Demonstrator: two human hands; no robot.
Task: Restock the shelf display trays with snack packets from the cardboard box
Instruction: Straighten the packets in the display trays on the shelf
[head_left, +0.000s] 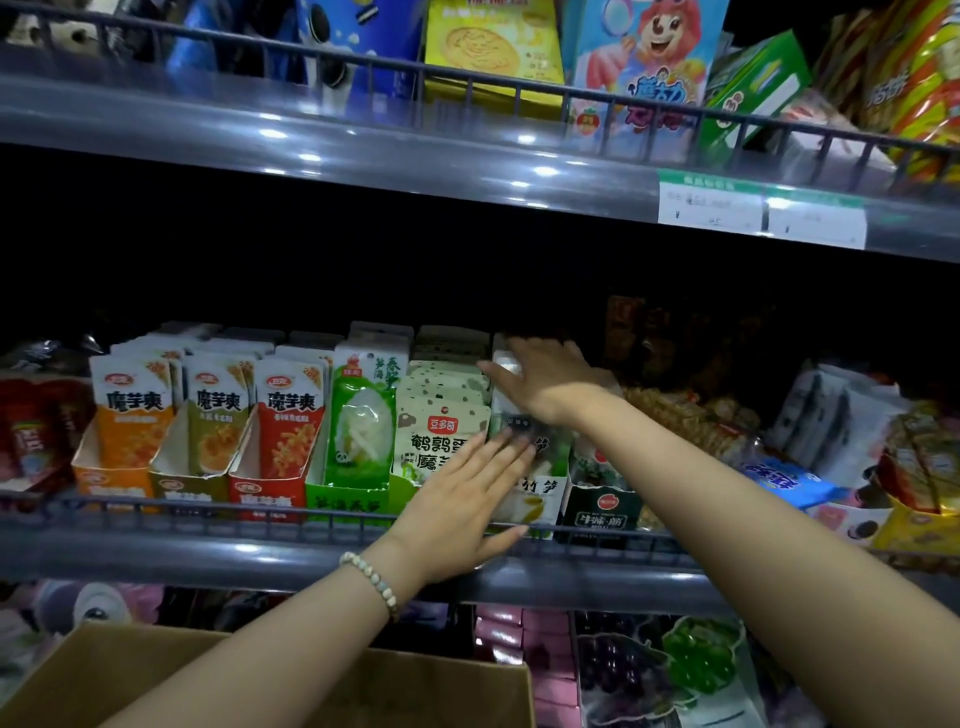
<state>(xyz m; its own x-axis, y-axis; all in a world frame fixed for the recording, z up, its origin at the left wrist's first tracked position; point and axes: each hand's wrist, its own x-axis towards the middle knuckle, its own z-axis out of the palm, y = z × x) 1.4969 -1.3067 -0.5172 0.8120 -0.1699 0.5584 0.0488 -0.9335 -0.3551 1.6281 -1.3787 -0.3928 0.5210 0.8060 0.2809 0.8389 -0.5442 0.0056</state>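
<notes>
We judge the restocking well along. The trays left of our hands, from the orange tray to the green tray, stand full, and the white tray we are working on holds a row of snack packets reaching deep into the shelf. What seems left is squaring this row up. Whether the cardboard box below still holds stock, we cannot tell. Our left hand presses flat on the front of the row, fingers straight and spread. Our right hand lies over the packets' tops, fingers stretched out and gripping nothing, though it is blurred. The packets stand upright — long axis vertical, printed faces toward us — filed front to back.
</notes>
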